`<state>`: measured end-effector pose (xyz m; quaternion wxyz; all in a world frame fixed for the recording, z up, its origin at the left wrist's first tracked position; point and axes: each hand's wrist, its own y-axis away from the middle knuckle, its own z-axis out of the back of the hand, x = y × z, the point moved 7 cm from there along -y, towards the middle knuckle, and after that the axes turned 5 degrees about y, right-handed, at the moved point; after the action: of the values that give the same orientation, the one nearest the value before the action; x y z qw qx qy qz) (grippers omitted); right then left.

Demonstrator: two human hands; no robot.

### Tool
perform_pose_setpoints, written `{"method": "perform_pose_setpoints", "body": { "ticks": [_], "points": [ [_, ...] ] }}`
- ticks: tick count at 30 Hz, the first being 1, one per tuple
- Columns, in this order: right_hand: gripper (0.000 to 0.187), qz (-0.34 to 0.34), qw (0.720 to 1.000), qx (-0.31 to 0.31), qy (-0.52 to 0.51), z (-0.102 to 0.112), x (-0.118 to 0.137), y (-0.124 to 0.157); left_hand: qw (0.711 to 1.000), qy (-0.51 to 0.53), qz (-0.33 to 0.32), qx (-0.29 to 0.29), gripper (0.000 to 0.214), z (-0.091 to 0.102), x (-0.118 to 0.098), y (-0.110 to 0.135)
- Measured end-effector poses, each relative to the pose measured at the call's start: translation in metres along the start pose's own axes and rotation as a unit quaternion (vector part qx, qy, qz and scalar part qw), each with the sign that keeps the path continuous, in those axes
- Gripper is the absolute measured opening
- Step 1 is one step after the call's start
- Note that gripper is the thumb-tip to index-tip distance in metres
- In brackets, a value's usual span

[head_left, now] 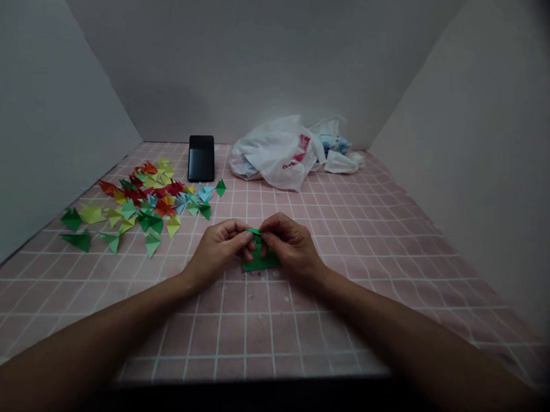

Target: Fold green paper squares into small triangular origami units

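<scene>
Near the middle of the table, my left hand (225, 243) and my right hand (291, 243) meet over green paper. Thumbs and forefingers of both pinch a small folded piece of green paper (254, 231) between them. Just below it a green paper square (262, 263) shows under the fingers, close to the tabletop. Whether the two green parts are one sheet or separate pieces, I cannot tell. My fingers hide much of the held piece. Folded paper cranes (153, 221) in green, yellow, red, orange and light blue lie in a loose group to the left.
A black phone (201, 159) lies behind the folded papers. Further right, at the back wall, sit a crumpled white plastic bag (277, 151) with red print and a smaller bag (341, 162) with blue marks. A pink checked cloth (374, 234) covers the table; pale walls enclose three sides.
</scene>
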<state>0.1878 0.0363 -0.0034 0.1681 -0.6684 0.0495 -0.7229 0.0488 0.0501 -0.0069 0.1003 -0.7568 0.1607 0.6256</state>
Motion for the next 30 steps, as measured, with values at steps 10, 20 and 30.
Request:
{"method": "perform_pose_setpoints", "body": {
  "ticks": [10, 20, 30],
  "points": [
    [0.006, -0.002, 1.000, 0.002, 0.005, 0.002, -0.003, 0.000, 0.998, 0.059, 0.027, 0.005, 0.022, 0.000, 0.007, 0.002],
    [0.007, -0.012, 0.999, 0.035, 0.002, -0.003, -0.005, -0.003, 1.000, -0.012, 0.009, -0.016, 0.026, 0.003, 0.004, -0.001],
    [0.025, -0.141, 0.982, 0.064, -0.104, -0.010, -0.019, 0.000, 0.996, -0.074, -0.013, -0.043, 0.025, 0.005, 0.002, 0.001]
  ]
}}
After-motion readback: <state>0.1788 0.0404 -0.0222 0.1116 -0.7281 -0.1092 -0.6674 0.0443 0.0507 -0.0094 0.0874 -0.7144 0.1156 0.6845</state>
